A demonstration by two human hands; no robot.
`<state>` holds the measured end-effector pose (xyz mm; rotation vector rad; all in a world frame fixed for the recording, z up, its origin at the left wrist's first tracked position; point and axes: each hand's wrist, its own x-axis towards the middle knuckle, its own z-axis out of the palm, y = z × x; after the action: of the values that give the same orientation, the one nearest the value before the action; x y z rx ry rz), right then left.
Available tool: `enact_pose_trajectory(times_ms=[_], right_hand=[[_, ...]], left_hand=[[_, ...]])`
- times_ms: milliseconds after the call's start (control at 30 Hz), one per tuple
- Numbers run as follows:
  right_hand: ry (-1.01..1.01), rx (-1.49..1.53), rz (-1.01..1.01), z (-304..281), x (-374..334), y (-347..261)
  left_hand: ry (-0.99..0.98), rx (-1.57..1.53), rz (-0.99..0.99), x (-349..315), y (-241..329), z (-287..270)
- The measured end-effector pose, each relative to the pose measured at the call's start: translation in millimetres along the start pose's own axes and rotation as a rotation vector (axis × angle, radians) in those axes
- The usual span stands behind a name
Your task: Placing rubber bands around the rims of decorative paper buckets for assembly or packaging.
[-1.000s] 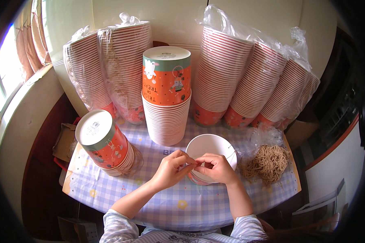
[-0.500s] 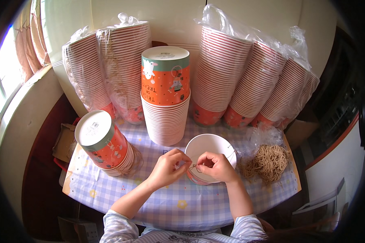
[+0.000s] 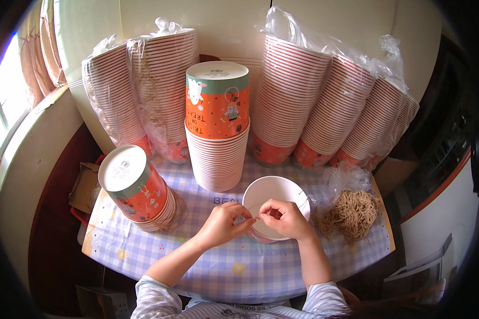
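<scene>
Right in front of me stands a white-lined paper bucket [image 3: 266, 190] with its mouth up. My left hand [image 3: 224, 223] pinches one side of a short thin cord [image 3: 256, 217] by the bucket's near-left rim. Thumb and fingers of my right hand [image 3: 286, 220], over the bucket's mouth, are closed on the other side of that cord. Whether the cord passes through the bucket wall is hidden by my fingers. Another thin strand shows at the bucket's right rim. A tangled heap of tan cords [image 3: 352, 213] lies to the right of the bucket.
Upside-down nested orange buckets stand in a tall stack [image 3: 218, 154] behind and a shorter stack [image 3: 138, 186] at left, with cords beside it. Plastic-wrapped bucket stacks [image 3: 290, 90] line the back. A clear plastic bag [image 3: 343, 178] lies behind the cords. A checked cloth [image 3: 213, 271] covers the table.
My left hand has shifted slightly down and its fingers have come closer to my right fingers. The loop of cord between them looks smaller. Buckets and cord heap have stayed put.
</scene>
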<state>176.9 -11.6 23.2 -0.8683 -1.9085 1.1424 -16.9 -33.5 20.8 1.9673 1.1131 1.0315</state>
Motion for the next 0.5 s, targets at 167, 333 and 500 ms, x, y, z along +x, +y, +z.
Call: enact_pose_trajectory(times_ms=[167, 333, 500], right_hand=[[0.026, -0.09, -0.024, 1.8, 1.1, -1.8], [0.015, -0.122, -0.04, 2.4, 1.0, -1.6], [0.018, -0.114, -0.05, 2.9, 0.8, -1.8]], left_hand=[[-0.036, -0.176, -0.137, -1.9, -3.4, -2.6], [-0.045, -0.474, -0.181, -1.7, -10.9, 1.6], [-0.054, -0.569, -0.154, -0.9, -11.7, 0.1]])
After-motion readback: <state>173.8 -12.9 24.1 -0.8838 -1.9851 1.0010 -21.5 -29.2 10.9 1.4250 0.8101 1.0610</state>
